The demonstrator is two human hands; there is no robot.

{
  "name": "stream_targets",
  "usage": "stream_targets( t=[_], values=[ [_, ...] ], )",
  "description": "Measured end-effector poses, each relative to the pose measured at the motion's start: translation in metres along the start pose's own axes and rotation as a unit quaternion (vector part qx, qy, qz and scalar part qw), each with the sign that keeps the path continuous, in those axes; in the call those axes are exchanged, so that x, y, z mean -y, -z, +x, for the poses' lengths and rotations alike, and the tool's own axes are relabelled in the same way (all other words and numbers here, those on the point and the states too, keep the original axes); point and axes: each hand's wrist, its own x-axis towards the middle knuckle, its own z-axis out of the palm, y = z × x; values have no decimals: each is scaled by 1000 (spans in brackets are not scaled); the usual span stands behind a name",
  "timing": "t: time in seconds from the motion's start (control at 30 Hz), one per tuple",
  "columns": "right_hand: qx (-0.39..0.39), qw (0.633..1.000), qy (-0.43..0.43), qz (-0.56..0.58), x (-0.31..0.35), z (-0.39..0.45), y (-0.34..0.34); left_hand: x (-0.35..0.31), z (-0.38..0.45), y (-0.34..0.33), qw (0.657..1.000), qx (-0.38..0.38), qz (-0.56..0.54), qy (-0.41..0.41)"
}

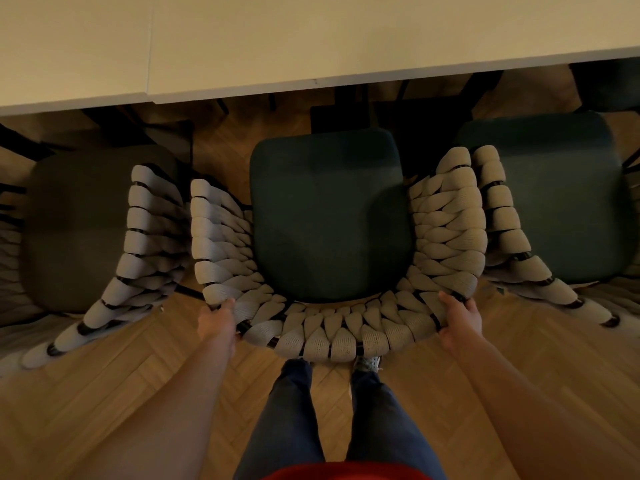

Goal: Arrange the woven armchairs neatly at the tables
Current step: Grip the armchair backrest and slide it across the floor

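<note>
The middle armchair stands on the wood floor facing the pale table, between two other armchairs. The left hand and right hand each grip its woven back rim at the corners.

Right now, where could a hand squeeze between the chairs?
Left gap: a narrow slot between the middle chair and the left chair. Right side: crowded, the right chair touches. Bare floor under the table edge.
</note>
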Motion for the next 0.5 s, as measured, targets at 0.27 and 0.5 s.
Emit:
stream_targets(
  t=[0.27,0.5],
  values=[
    [0,1000,7,-29,-7,-5,-3,8,-1,13,1000,-1,-19,13],
    [1,1000,4,-30,-21,-14,-13,6,12,29,1000,-12,-23,10]
  ],
)
